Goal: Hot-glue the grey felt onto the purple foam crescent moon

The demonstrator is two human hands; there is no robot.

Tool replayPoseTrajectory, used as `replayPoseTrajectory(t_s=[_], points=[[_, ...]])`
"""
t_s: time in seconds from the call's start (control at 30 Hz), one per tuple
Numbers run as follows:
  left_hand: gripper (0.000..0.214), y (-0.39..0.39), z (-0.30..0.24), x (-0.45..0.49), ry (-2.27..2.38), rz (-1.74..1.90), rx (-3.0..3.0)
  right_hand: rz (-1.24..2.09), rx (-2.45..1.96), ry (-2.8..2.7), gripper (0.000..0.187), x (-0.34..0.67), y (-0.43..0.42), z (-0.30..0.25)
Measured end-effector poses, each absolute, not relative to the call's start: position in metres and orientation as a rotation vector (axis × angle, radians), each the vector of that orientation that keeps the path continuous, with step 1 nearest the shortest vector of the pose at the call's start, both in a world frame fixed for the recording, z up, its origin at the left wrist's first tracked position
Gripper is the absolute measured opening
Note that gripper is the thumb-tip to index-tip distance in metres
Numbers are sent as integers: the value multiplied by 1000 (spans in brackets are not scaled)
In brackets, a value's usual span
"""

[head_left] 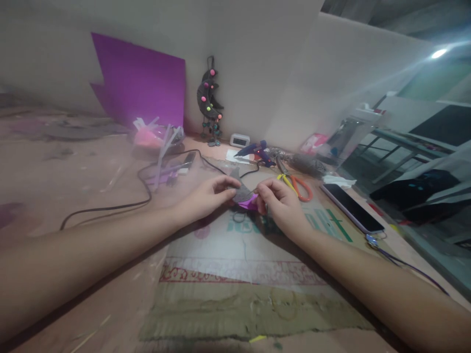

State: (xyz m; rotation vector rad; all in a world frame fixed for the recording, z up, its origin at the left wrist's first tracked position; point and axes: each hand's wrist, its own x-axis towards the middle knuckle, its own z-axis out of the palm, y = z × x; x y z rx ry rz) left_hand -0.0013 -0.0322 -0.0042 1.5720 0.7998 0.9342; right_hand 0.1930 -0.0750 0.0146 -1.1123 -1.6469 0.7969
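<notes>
Between my hands, above the cardboard sheet [257,309], is a small grey felt-like piece [243,194] with a purple piece [248,203] under its right side. My left hand [217,194] pinches the grey piece at its left edge with thumb and fingers. On the other side, my right hand [276,198] has its fingertips closed by the right edge of the purple piece; what exactly they grip is too small to make out. A thin dark loop [239,216] shows just below the pieces.
Behind my hands are a blue glue gun [253,150], orange-handled scissors [302,189] and a small digital clock [240,140]. A moon ornament with pompoms [209,98] and purple sheet [147,83] stand at the wall. A phone [352,208] lies right; a black cable [110,208] crosses left.
</notes>
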Motion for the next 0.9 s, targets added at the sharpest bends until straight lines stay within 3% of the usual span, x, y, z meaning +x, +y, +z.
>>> replayPoseTrajectory(t_s=[0.13,0.37,0.77,0.9], points=[[14,-34,-4,0,862,889,1627,771,-1127,-1631,32,194,-72,14],[31,-39,-7,-1,782,832,1791,809,-1127,-1578,30,196,-66,11],[26,-37,-13,-2,771,845,1899,855,-1124,-1568,30,196,-65,11],[27,-37,-14,-3,812,850,1890,1018,-1097,-1528,31,205,-57,17]])
